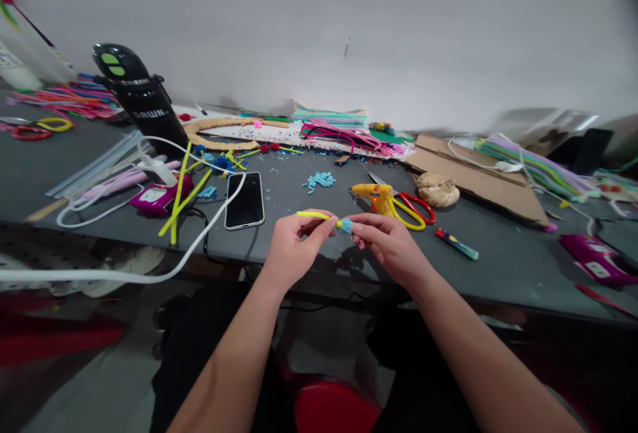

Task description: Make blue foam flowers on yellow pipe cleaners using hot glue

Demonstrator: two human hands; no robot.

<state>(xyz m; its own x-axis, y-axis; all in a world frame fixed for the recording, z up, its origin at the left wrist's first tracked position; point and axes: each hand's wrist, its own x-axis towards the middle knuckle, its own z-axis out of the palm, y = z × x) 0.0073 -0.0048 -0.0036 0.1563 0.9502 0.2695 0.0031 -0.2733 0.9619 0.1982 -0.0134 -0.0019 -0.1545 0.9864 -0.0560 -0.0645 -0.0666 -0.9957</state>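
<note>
Between the thumb and fingers of my left hand [304, 240] is a yellow pipe cleaner [312, 214], its free end pointing left. At its right end sits a light blue tuft [345, 226], which my right hand [383, 240] pinches with thumb and fingertips. Both hands are closed and held over the table's front edge. Beyond them lies a small pile of light blue pieces [319, 182]. A yellow glue gun [375, 195] rests just past my right hand, beside scissors [409, 210] with red and yellow handles.
Left of my hands lie a phone [244, 200], a white cable [199, 247] and yellow pipe cleaners [180, 187]. A black bottle [144, 101] stands behind them. To the right are a utility knife [456, 244], cardboard [493, 184] and a purple power strip [601, 259]. Pink pipe cleaners [343, 135] lie along the back.
</note>
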